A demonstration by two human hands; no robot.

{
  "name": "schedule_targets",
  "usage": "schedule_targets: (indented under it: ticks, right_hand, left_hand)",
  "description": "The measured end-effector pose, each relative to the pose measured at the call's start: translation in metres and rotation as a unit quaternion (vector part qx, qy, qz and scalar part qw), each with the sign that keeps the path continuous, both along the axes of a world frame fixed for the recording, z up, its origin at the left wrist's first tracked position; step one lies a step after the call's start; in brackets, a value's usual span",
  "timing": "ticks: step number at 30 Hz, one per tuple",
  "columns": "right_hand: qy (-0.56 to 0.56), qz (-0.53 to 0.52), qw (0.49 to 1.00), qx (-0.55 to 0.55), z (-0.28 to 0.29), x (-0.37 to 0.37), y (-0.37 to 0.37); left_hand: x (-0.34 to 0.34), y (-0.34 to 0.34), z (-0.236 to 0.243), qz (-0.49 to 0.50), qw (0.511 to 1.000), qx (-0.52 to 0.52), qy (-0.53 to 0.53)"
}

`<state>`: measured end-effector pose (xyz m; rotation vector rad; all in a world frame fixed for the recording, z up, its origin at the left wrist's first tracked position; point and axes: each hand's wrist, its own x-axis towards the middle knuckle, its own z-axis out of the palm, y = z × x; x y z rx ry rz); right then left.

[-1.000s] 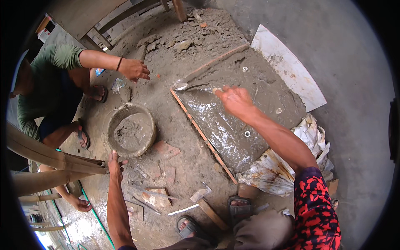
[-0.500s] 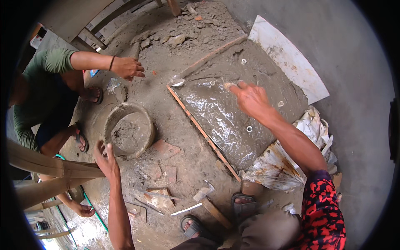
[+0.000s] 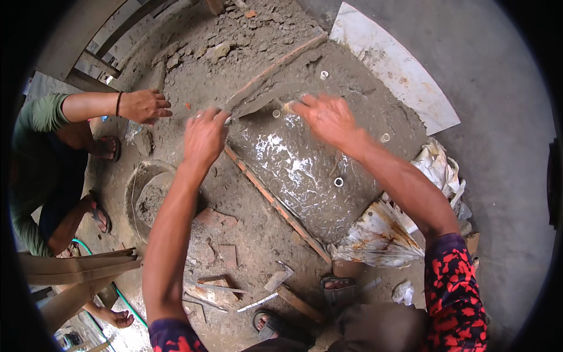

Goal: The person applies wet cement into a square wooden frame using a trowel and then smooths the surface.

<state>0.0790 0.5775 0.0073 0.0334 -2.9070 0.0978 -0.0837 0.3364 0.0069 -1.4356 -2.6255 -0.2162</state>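
1. Across the far part of the wet slab [image 3: 316, 205], we see the right hand [image 3: 328, 120] curled closed around a pale-handled tool [image 3: 287, 107], its working end blurred.
2. At the slab's far left corner, we note the left hand [image 3: 205, 135], fingers partly bent; we cannot tell whether it holds anything.
3. Set within the slab, we count four white pipe ends [image 3: 338, 182].
4. Left of the slab, we find a round basin [image 3: 130, 196].

I can't make out what the blurred left hand [image 3: 205, 138] touches by the mortar slab's [image 3: 305, 176] left corner; the left forearm [image 3: 169, 246] hides part of the basin [image 3: 130, 193].
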Motion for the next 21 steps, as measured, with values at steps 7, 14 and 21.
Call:
schedule_targets:
  ticks: [7, 14, 21]
  right_hand:
    - [-0.022, 0.003, 0.999, 0.033, 0.003, -0.022, 0.023]
    - [0.084, 0.069, 0.993, 0.052, -0.013, -0.062, 0.007]
    - [-0.1, 0.076, 0.989, 0.076, -0.001, -0.087, 0.003]
  left_hand:
    - [-0.047, 0.037, -0.071, 0.039, 0.984, -0.151, 0.082]
    - [-0.058, 0.0, -0.072, 0.024, 0.989, -0.139, 0.054]
    - [-0.055, -0.003, -0.074, 0.016, 0.992, -0.11, 0.054]
